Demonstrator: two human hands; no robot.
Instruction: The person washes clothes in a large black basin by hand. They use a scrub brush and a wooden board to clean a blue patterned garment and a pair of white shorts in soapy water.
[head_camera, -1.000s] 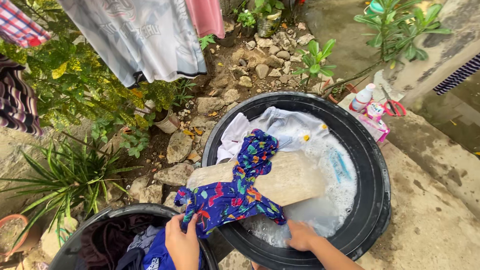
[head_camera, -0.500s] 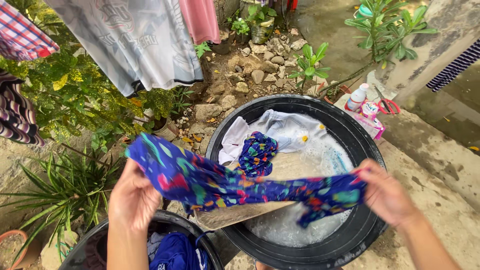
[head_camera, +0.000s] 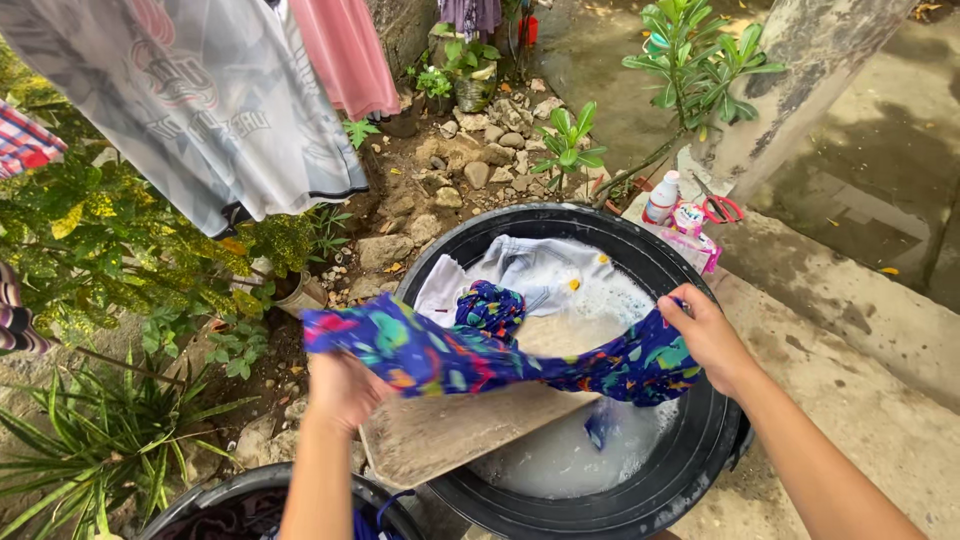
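You are holding a blue patterned garment (head_camera: 480, 355) stretched between both hands above the black wash basin (head_camera: 700, 455). Your left hand (head_camera: 345, 388) is closing its grip on the garment's left end, fingers curled up under the cloth and mostly hidden by it. Your right hand (head_camera: 708, 335) is pinching the right end against the basin's far-right rim, fingers wrapped shut on the fabric. The garment's long axis is running left to right, roughly level, sagging a little in the middle and crossing just over the wooden washboard (head_camera: 450, 430), which is leaning out of the soapy water (head_camera: 570, 455) toward you. One bunched part of the garment is lying on the board's upper end, beside the white clothes (head_camera: 535, 268) soaking at the back. The board is lying directly beneath the cloth's midpoint, nearer your left hand than your right. A second dark tub (head_camera: 240, 490) is sitting at the lower left, below your left forearm.
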